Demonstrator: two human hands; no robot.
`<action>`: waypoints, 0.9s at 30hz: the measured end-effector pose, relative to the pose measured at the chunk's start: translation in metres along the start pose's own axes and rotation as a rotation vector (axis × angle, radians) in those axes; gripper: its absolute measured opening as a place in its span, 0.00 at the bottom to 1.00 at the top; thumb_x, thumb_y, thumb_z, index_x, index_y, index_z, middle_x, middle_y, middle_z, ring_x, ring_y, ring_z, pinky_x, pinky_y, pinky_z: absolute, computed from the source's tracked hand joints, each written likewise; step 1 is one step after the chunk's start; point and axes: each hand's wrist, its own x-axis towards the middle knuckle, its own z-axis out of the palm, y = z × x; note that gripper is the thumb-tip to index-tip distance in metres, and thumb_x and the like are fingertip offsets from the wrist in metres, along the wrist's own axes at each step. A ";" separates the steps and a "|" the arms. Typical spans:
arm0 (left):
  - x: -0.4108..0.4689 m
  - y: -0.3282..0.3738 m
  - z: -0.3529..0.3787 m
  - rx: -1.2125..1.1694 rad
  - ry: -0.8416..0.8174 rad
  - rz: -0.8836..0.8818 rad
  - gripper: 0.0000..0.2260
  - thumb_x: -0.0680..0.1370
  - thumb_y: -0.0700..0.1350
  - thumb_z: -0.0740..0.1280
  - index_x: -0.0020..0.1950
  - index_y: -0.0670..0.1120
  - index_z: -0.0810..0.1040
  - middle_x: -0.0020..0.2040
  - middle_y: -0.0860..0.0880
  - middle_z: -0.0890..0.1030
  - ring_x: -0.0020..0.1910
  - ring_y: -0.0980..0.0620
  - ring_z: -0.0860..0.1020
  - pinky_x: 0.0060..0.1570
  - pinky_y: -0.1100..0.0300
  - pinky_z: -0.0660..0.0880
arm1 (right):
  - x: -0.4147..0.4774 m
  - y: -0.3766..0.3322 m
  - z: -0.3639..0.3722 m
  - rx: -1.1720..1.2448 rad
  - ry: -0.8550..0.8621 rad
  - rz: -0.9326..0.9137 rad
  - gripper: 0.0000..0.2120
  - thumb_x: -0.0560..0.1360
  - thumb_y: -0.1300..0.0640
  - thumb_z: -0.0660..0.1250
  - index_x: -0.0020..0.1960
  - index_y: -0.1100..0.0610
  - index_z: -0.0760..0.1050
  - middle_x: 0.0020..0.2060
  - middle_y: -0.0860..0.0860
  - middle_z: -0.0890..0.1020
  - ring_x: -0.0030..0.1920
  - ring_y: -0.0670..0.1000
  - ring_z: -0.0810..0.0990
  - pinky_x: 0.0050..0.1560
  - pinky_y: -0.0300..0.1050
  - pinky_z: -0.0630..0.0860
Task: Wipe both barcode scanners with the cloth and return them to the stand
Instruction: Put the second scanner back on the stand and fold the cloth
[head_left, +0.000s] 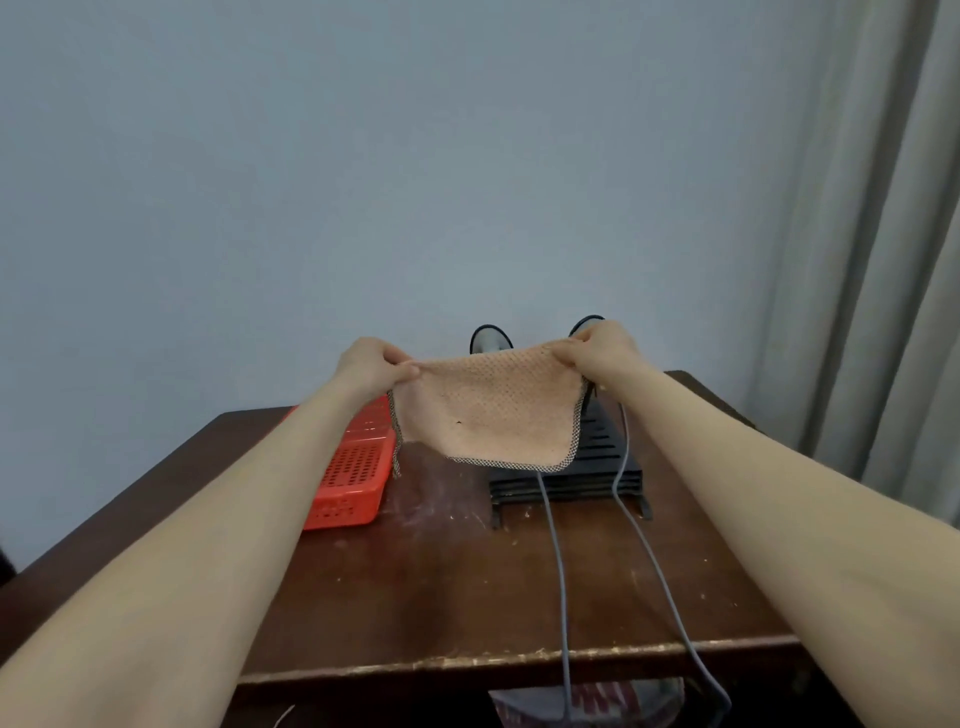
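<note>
Holding the cloth (498, 410) spread in the air, the left hand (371, 364) pinches its 10 o'clock corner and the right hand (602, 353) pinches its 2 o'clock corner. Behind it, at 1 o'clock from the middle of the table (467, 597), is the stand (602, 452). The left scanner (491, 340) and right scanner (581, 326) peek over the cloth's top edge, apparently seated in the stand. Their cables (558, 545) trail toward 6 o'clock. A basket (353, 467) lies at 10 o'clock. Wiping looks not yet begun: both scanners remain to be lifted, wiped and put back.
</note>
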 end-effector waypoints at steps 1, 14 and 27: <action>-0.001 -0.003 -0.003 -0.032 0.019 -0.022 0.08 0.74 0.44 0.71 0.50 0.42 0.84 0.45 0.46 0.82 0.48 0.50 0.78 0.47 0.59 0.69 | 0.000 -0.002 0.002 -0.020 0.014 -0.005 0.19 0.74 0.53 0.67 0.28 0.55 0.67 0.26 0.50 0.65 0.26 0.49 0.62 0.26 0.41 0.59; -0.009 0.032 0.001 -0.586 -0.178 -0.090 0.10 0.80 0.46 0.61 0.43 0.44 0.77 0.38 0.47 0.80 0.33 0.52 0.79 0.30 0.60 0.78 | 0.000 -0.066 0.075 0.595 -0.356 0.140 0.13 0.79 0.49 0.62 0.48 0.60 0.76 0.36 0.53 0.79 0.37 0.53 0.79 0.38 0.44 0.74; 0.014 -0.063 -0.013 -0.673 -0.064 -0.383 0.28 0.73 0.60 0.68 0.65 0.43 0.73 0.59 0.45 0.79 0.57 0.47 0.78 0.55 0.52 0.76 | 0.010 -0.100 0.155 0.990 -0.529 0.371 0.08 0.80 0.65 0.58 0.46 0.64 0.74 0.44 0.58 0.81 0.49 0.57 0.80 0.57 0.53 0.75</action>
